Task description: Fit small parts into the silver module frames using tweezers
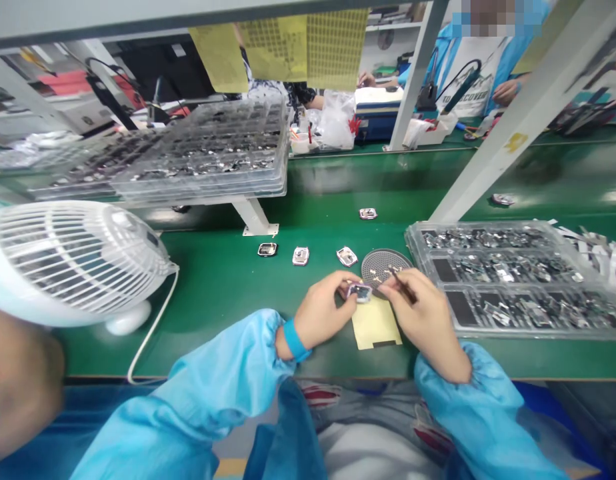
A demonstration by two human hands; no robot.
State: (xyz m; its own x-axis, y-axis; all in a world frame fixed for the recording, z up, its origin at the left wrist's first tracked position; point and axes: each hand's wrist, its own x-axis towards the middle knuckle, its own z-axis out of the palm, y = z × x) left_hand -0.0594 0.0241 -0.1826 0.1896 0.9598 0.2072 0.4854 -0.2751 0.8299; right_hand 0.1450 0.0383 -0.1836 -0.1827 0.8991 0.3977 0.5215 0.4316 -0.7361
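My left hand (328, 305) pinches a small watch-like housing (361, 292) with a rounded metal rim and parts inside, tilted over the bench. Dark tweezers (404, 288) are gripped in my right hand (424, 313), just right of the housing; their tips point up and left. Partly behind the right hand lies a round grey perforated dish (383, 259) with several tiny pale pieces on it. Beneath the hands is a yellow paper sheet (375, 327) with a dark strip on its near edge. Similar small housings (301, 256) lie apart on the green bench beyond.
A white fan (83, 260) stands at left, its cord (155, 327) trailing to the front edge. To the right is a clear compartment tray (523, 280) full of small parts, with white strips (595, 257) beside it. Stacked trays (208, 153) rest on a raised shelf. People work opposite.
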